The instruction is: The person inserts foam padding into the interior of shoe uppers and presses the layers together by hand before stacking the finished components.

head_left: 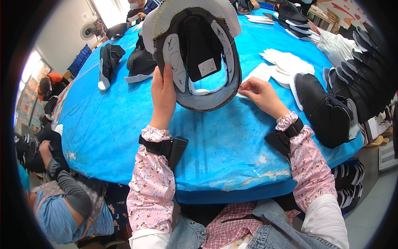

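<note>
My left hand [162, 96] grips a black shoe upper [195, 50] by its left edge and holds it up over the blue table [124, 124], its open inside facing me. The upper has a grey and white lining, a dark tongue with a small white tag, and a fuzzy pale rim. My right hand [260, 94] pinches the upper's right lower edge with thumb and fingers, right beside a white insole piece [259, 74] lying on the table. Both forearms wear pink floral sleeves with black wrist straps.
White insoles [288, 64] are stacked right of my right hand. Finished black shoe uppers [327, 108] lie in a row along the right edge, more [110, 60] at the left and far side. Another person [62, 203] sits low at the left; others sit beyond the table.
</note>
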Tool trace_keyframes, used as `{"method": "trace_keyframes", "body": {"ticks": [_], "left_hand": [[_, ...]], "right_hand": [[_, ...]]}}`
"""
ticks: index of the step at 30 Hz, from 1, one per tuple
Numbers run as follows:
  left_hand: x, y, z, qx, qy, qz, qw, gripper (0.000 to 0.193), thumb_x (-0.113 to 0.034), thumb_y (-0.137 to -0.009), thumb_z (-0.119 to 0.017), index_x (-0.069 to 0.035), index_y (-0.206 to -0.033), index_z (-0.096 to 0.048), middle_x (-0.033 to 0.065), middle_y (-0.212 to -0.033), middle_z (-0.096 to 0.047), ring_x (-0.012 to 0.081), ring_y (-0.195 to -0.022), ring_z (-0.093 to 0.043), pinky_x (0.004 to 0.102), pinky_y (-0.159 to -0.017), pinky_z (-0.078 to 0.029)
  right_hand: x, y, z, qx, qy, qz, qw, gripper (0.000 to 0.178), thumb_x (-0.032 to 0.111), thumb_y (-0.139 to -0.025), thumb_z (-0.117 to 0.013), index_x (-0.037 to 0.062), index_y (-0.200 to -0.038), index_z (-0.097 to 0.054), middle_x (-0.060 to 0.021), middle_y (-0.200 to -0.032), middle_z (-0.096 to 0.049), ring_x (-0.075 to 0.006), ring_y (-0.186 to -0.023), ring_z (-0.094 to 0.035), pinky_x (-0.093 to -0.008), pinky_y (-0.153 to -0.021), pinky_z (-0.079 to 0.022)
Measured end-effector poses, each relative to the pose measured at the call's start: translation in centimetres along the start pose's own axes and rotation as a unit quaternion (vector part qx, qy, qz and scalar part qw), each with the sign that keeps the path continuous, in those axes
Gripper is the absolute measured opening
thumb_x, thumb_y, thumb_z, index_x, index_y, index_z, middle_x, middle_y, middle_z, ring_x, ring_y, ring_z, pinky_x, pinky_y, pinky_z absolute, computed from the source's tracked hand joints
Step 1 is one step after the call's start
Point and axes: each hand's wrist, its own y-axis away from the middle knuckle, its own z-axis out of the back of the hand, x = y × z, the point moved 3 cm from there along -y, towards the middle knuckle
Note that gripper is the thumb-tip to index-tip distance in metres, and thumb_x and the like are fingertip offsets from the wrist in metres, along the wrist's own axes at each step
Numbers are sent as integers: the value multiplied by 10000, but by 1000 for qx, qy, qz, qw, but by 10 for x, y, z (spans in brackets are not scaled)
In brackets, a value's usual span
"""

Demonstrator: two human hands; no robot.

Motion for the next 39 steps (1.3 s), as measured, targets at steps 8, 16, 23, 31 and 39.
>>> {"method": "trace_keyframes", "body": {"ticks": [8,16,23,31,39], "left_hand": [[-1,0,0,1,-2,0,1000,325,-312,-974,-413,-11,-884,-493,22,-736,-446,100,-682,-389,250,-615,-355],[0,-1,-1,3,5,3,1000,305,-289,-975,-413,-13,-870,-488,18,-728,-441,100,-676,-382,252,-611,-350],[-1,0,2,8,-5,1,1000,305,-289,-975,-412,-10,-879,-489,25,-736,-444,109,-690,-390,252,-630,-354],[-1,-1,-1,3,-8,5,1000,313,-297,-975,-412,-4,-909,-502,36,-771,-461,116,-712,-408,253,-653,-366],[-2,0,-1,5,-6,-4,1000,313,-297,-974,-413,-3,-930,-509,35,-774,-465,113,-711,-407,253,-650,-366]], "right_hand": [[-1,-1,0,-12,-22,-7,1000,132,116,-816,-645,-6,-867,-640,-73,-802,-634,-135,-742,-601,-260,-682,-479],[-3,-2,1,5,-14,-24,1000,140,118,-832,-643,-14,-861,-606,-42,-812,-634,-91,-749,-594,-224,-683,-486],[4,-5,6,-40,-156,-31,986,263,290,-840,-655,39,-775,-610,-16,-757,-639,-50,-688,-552,-194,-647,-427],[9,-2,7,-10,-142,-19,990,359,346,-856,-624,36,-674,-617,1,-654,-609,-44,-616,-515,-196,-608,-391],[6,-3,5,-60,-144,3,988,232,245,-833,-665,31,-854,-578,-23,-777,-625,-64,-660,-572,-194,-595,-440]]}}
